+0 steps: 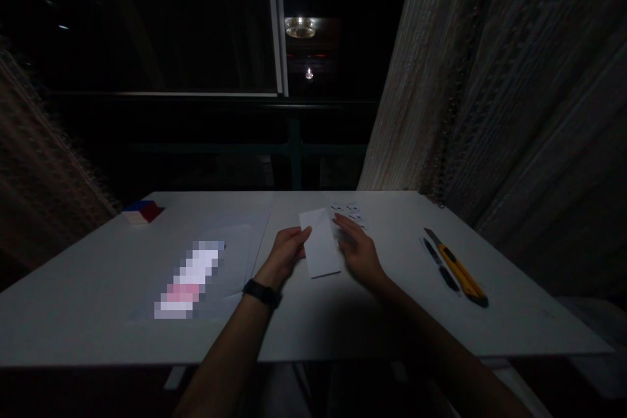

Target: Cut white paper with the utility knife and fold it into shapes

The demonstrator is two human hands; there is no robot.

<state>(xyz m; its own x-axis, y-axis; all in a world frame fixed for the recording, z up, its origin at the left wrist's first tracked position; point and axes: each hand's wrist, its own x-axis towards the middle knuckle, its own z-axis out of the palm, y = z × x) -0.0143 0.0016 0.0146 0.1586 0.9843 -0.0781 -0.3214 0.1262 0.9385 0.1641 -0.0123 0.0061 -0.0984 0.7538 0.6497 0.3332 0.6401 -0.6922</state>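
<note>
A narrow white paper strip [321, 245] lies at the middle of the white table [343, 320]. My left hand [287, 251] pinches the strip's left edge with thumb and fingers; a dark watch sits on that wrist. My right hand [357, 249] rests beside the strip's right edge with its fingers stretched out flat, touching or nearly touching the paper. The scene is dim.
A yellow utility knife [458, 268] and a dark pen [439, 266] lie at the right. Small paper pieces [350, 212] sit behind the strip. White sheets [235, 255] lie at the left, a red-and-blue block [142, 211] at the far left corner. Curtains hang on both sides.
</note>
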